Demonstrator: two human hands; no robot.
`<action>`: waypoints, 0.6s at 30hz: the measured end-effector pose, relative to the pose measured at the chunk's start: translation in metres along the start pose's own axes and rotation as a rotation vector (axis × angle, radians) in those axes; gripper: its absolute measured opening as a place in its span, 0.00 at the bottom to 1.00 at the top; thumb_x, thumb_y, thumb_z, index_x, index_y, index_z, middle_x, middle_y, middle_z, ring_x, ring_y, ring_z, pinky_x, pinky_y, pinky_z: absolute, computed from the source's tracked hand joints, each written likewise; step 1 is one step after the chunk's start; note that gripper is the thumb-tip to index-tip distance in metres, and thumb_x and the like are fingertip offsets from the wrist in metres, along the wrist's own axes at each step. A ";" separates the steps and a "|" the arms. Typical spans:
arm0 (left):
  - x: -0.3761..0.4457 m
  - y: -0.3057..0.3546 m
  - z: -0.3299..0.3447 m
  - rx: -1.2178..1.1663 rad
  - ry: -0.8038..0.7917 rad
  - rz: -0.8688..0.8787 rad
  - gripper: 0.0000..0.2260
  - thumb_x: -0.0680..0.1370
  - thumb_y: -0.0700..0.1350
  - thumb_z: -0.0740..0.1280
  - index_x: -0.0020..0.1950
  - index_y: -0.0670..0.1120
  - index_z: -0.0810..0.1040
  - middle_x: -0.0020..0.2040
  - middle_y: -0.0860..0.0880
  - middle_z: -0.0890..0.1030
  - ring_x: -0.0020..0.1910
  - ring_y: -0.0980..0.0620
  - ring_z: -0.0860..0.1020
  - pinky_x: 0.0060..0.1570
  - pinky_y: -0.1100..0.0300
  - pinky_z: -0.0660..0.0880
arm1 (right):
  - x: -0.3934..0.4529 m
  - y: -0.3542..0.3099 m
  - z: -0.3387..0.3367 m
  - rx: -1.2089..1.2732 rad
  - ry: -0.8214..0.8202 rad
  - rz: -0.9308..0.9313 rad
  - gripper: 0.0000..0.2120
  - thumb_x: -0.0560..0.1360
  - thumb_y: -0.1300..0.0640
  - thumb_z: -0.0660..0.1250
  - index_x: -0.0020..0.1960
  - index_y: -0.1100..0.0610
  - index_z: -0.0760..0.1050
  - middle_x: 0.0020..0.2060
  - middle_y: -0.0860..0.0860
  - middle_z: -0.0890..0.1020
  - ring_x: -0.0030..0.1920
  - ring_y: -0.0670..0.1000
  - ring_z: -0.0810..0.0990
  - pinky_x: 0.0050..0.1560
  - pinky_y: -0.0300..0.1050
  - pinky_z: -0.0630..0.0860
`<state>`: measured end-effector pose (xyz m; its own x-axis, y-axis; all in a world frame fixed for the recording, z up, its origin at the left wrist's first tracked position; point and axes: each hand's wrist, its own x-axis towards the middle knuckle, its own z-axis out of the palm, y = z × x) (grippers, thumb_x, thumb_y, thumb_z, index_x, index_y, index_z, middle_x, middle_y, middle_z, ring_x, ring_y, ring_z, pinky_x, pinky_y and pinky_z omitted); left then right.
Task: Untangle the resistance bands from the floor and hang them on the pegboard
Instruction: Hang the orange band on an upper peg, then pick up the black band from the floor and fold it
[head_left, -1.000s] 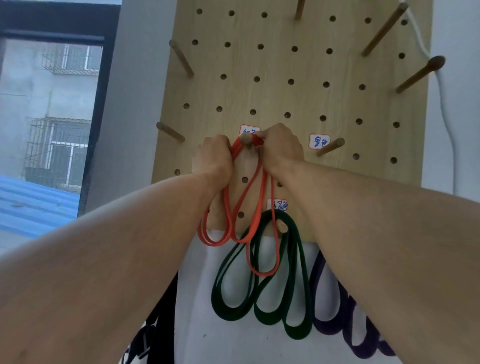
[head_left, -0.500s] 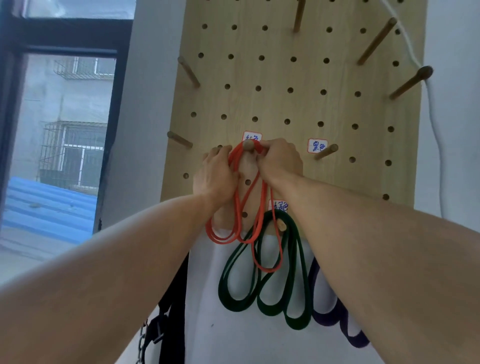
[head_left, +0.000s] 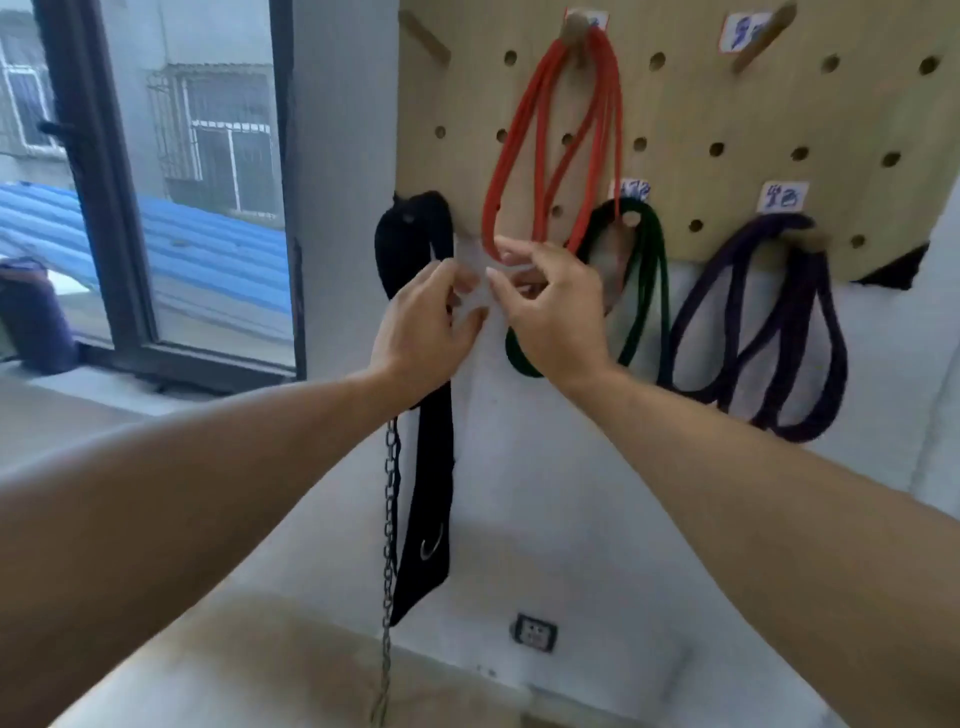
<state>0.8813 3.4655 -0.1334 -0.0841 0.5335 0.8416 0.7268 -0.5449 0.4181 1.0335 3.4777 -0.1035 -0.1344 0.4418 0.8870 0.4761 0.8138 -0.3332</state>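
The red resistance band (head_left: 511, 135) hangs in several loops from a wooden peg (head_left: 574, 26) on the pegboard (head_left: 727, 114). A dark green band (head_left: 652, 270) and a purple band (head_left: 779, 332) hang from lower pegs to its right. My left hand (head_left: 421, 327) and my right hand (head_left: 556, 306) are side by side below the board's bottom edge, in front of the white wall. Their fingers are loosely bent and blurred, and hold nothing. My right fingertips are just under the lowest red loop; contact cannot be told.
A black strap (head_left: 415, 249) with a metal chain (head_left: 389, 519) hangs at the board's lower left, behind my left hand. A wall socket (head_left: 535, 631) sits low on the wall. A window (head_left: 156, 182) fills the left side.
Both hands let go of the red band at its peg and dropped below the board. The band now hangs freely. The view tilted downward.
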 end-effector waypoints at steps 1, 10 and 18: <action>-0.026 -0.005 -0.001 -0.025 -0.024 -0.040 0.08 0.76 0.44 0.73 0.52 0.48 0.77 0.49 0.54 0.80 0.45 0.55 0.80 0.46 0.58 0.80 | -0.027 0.002 0.007 0.027 -0.027 0.015 0.16 0.79 0.55 0.73 0.66 0.57 0.81 0.53 0.49 0.84 0.47 0.42 0.80 0.49 0.24 0.75; -0.230 -0.050 -0.007 0.022 -0.521 -0.537 0.14 0.75 0.42 0.74 0.56 0.52 0.75 0.54 0.56 0.79 0.52 0.53 0.80 0.47 0.61 0.78 | -0.240 0.022 0.066 0.093 -0.493 0.355 0.16 0.79 0.55 0.73 0.66 0.52 0.81 0.53 0.44 0.81 0.47 0.45 0.83 0.52 0.42 0.82; -0.354 -0.102 -0.024 0.308 -1.225 -0.724 0.28 0.76 0.53 0.74 0.73 0.48 0.71 0.73 0.47 0.73 0.69 0.45 0.73 0.64 0.56 0.69 | -0.383 0.047 0.114 -0.004 -1.015 0.666 0.14 0.77 0.54 0.72 0.62 0.46 0.82 0.53 0.44 0.84 0.49 0.46 0.82 0.56 0.47 0.79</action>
<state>0.8207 3.3162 -0.4657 0.0195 0.9176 -0.3970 0.9063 0.1514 0.3945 1.0082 3.3898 -0.4951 -0.4813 0.8693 -0.1122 0.7139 0.3145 -0.6257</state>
